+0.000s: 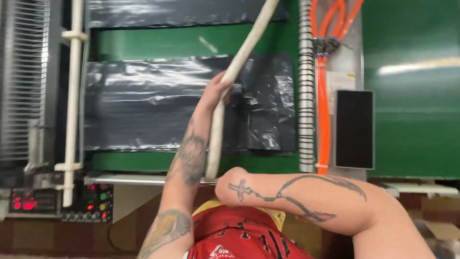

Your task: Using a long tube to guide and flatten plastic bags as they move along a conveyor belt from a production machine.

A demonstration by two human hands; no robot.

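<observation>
My left hand (216, 93) is raised and shut around a long off-white hose (239, 57). The hose runs diagonally from the top of the view down to an end near the metal ledge (139, 180). My tattooed left forearm rises from the bottom edge. My right forearm comes in from the lower right and ends in a bent wrist (230, 186) right beside the hose's lower end. The fingers of my right hand are hidden behind the wrist. A red and yellow printed garment (244, 235) lies below both arms.
Behind the hose is a green machine panel (412, 96) partly covered by black plastic sheeting (143, 105). Orange hoses (323, 96) and a ribbed grey conduit (305, 96) run down beside a black rectangular plate (354, 128). A white pipe (73, 105) and a control box (86, 201) with red lights are at left.
</observation>
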